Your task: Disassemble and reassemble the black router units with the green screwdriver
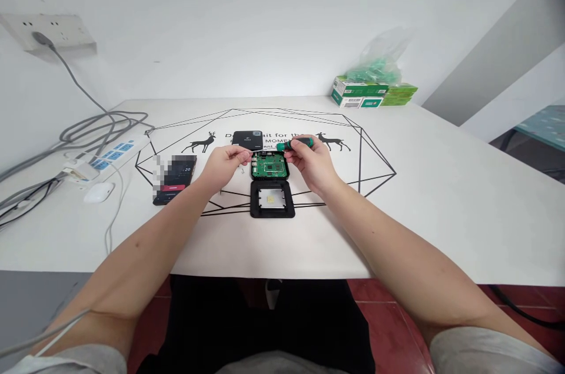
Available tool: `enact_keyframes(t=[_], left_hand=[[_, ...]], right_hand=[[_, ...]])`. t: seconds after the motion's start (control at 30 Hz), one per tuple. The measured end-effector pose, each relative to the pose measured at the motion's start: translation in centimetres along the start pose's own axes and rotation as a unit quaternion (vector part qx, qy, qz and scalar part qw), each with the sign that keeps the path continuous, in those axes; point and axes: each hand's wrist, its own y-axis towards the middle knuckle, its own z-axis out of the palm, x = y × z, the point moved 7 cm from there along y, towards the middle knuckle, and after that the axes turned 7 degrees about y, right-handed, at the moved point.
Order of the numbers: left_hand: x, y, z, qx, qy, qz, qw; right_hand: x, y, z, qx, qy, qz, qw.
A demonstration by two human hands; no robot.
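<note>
Red floor tiles (379, 293) are seen below the near edge of a white table (282, 253). On it, nearest, a black cover (272, 213) is laid flat, with a metal plate (267, 193) set in its upward face. To the left, a white case (99, 192) and a dark phone (189, 174) are placed near a power strip (115, 153) crossed by cables. Just beyond the cover, at the middle of the table, a green circuit board (270, 166) is seated in an open black housing (270, 179). Above its far side, a screwdriver (302, 143) is gripped by its green-and-black handle in the right hand (314, 165), its thin shaft pointed left. The fingertips of the left hand (223, 167) are pinched narrow by the shaft's end; whether anything is held there cannot be told. Farther off, a small black box (247, 137) is flanked by 2 printed deer (202, 144). At the far right, green-and-white boxes (359, 90) are topped by a clear bag (378, 68)
</note>
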Motion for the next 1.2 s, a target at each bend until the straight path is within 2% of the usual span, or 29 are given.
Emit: enact_keyframes(t=[0.2,0.3,0.4,0.53,0.63,0.77,1.0,1.2], left_hand=[[-0.2,-0.1,0.2,0.025,-0.015,0.001,1.000],[-0.4,-0.4,1.0,0.080,-0.001,-0.001,0.997],[-0.4,-0.9,2.2,0.147,0.056,-0.006,0.988],[-0.7,-1.6,3.8,0.208,0.192,0.023,0.959],[-1.1,-2.1,5.0,0.246,0.231,0.056,0.940],[-1.5,-2.4,5.7,0.256,0.240,0.082,0.933],[-2.3,-2.7,5.6,0.257,0.206,0.126,0.936],[-2.6,-2.8,5.3,0.267,0.202,0.133,0.933]], right_hand=[[-0.3,0.5,-0.4,0.016,-0.008,-0.011,1.000],[0.0,0.8,-0.6,0.033,-0.013,-0.048,0.998],[0.4,0.5,-0.3,0.066,-0.054,-0.103,0.991],[0.8,-1.0,1.2,0.144,-0.149,-0.176,0.962],[0.9,-2.4,2.4,0.197,-0.218,-0.230,0.928],[1.1,-3.7,3.8,0.229,-0.286,-0.280,0.888],[1.3,-4.3,5.8,0.235,-0.345,-0.283,0.864],[0.9,-4.2,6.4,0.236,-0.375,-0.320,0.837]])
